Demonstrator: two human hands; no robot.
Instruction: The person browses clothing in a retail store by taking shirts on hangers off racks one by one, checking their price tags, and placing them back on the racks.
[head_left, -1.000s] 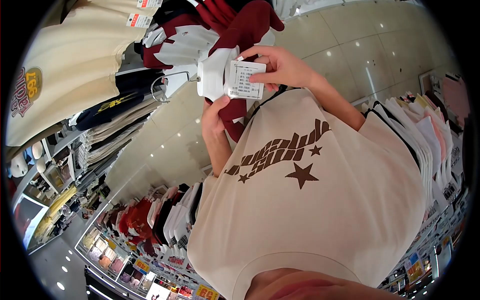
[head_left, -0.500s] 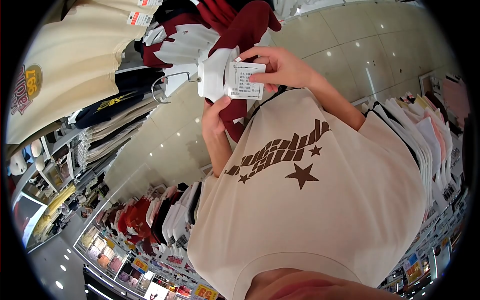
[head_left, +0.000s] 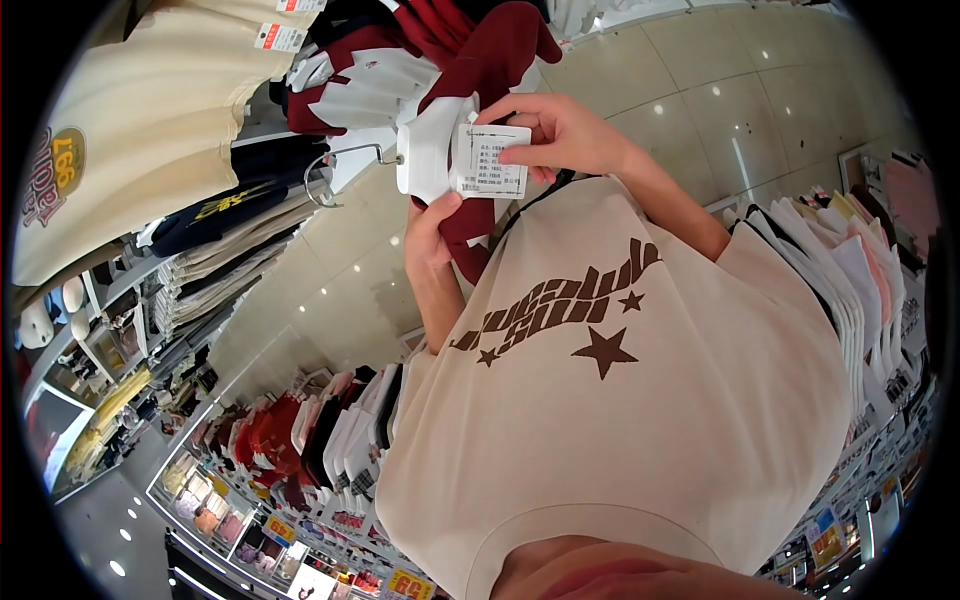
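Tag (head_left: pixel 489 160) pinched flat between thumb and fingers of right hand (head_left: pixel 560 135), raised before the chest. Left hand (head_left: pixel 430 235) grips the maroon-and-white garment (head_left: pixel 470 90) from below, probably by its hem. Garment's hanger (head_left: pixel 345 165) points toward a rack of shirts (head_left: pixel 150 110).

A clothing shop, seen tilted. The floor (head_left: pixel 760 90) is laid with large glossy cream tiles that mirror small round ceiling lights. At upper left a cream printed shirt (head_left: pixel 130 140) hangs with red price tags (head_left: pixel 277 40) at its top edge, and beside it hang dark and white garments on a rail. Below that, shelves (head_left: pixel 200 290) hold folded clothes in stacks. Along the lower left runs a rack (head_left: pixel 300 440) of red, white and black tops, with yellow price signs (head_left: pixel 283 532) under it. At the right edge hangs a row of white and pink shirts (head_left: pixel 850 270).
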